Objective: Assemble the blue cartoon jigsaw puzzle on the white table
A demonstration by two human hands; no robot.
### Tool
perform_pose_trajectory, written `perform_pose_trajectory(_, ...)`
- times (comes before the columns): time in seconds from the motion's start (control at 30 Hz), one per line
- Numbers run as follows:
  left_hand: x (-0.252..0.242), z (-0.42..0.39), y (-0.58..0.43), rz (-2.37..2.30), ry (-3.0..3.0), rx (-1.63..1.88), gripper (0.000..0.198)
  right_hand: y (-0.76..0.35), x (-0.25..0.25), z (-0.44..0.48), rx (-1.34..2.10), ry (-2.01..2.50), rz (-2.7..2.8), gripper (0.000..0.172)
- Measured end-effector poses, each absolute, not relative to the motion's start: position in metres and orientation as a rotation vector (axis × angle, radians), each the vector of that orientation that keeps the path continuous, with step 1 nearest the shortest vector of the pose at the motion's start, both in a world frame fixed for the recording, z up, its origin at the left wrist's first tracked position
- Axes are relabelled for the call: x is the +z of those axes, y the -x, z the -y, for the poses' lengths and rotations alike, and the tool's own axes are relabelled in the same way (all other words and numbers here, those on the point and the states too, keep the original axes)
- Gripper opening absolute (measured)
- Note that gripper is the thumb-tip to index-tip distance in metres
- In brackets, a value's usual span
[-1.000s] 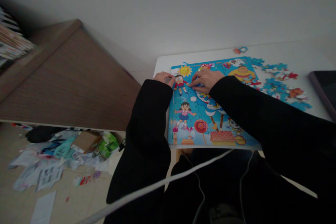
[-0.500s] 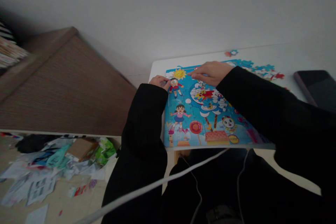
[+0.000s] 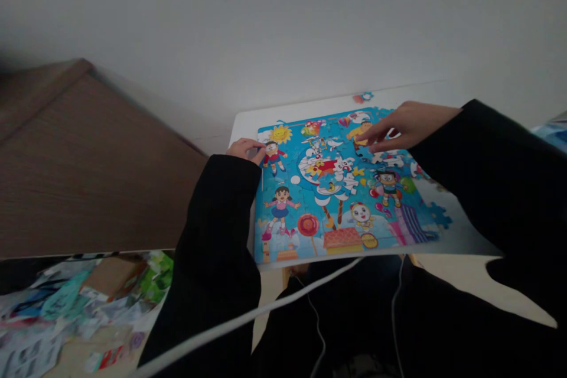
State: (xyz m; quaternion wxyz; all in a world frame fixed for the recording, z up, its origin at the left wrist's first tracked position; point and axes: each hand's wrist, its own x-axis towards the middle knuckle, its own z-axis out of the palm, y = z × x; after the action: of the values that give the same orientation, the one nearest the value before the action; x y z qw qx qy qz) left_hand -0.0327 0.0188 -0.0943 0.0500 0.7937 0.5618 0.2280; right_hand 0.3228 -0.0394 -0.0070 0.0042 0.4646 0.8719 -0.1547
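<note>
Two black sleeves (image 3: pixel 212 248) reach across a white surface (image 3: pixel 248 124), with a wood-veneer cabinet (image 3: pixel 93 171) to its left and scattered paper litter (image 3: pixel 26 354) on the floor below. A blue cartoon jigsaw puzzle (image 3: pixel 319 212) covers most of the surface, its lower edge close to the surface's near edge. Loose puzzle pieces (image 3: pixel 390 159) lie at its far right corner, a blue piece (image 3: pixel 440 217) sits just off its right side, and a small cluster of pieces (image 3: pixel 363 97) lies near the surface's far edge. The left grip (image 3: pixel 243 149) rests curled at the puzzle's far left corner; whether it pinches anything cannot be told. The right grip (image 3: pixel 410 126) is loosely spread over the far right area, holding nothing visible. The pieces look light, thin and stiff, best taken by their edges with the fingertips.
</note>
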Motion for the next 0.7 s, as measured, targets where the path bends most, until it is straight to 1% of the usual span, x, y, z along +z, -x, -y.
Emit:
perform_pose_trajectory(0.1, -0.096, -0.020, 0.034, -1.671, -2.429, 0.711, 0.028, -0.332, -0.012, 0.043, -0.531, -1.487, -2.678, 0.028)
perform_pose_trajectory(0.2, -0.097, -0.022, 0.036, -1.705, -2.424, 0.689, 0.027, -0.345, -0.016, 0.048, -0.467, -1.576, -2.622, 0.029)
perform_pose_trajectory(0.33, -0.095, -0.022, 0.036, -1.735, -2.422, 0.674, 0.025, -0.354, -0.030, 0.053, -0.308, -1.655, -2.659, 0.041)
perform_pose_trajectory(0.43, -0.094, -0.020, 0.036, -1.706, -2.446, 0.685, 0.026, -0.348, -0.045, 0.054, -0.299, -1.573, -2.769, 0.050)
perform_pose_trajectory(0.53, -0.093, -0.020, 0.037, -1.662, -2.467, 0.722, 0.027, -0.336, -0.056, 0.054, -0.337, -1.488, -2.836, 0.045)
perform_pose_trajectory(0.63, -0.095, -0.021, 0.038, -1.662, -2.462, 0.723, 0.025, -0.328, -0.060, 0.058, -0.287, -1.551, -2.832, 0.036)
perform_pose_trajectory(0.7, -0.095, -0.022, 0.038, -1.685, -2.457, 0.709, 0.024, -0.325, -0.059, 0.062, -0.269, -1.599, -2.819, 0.034)
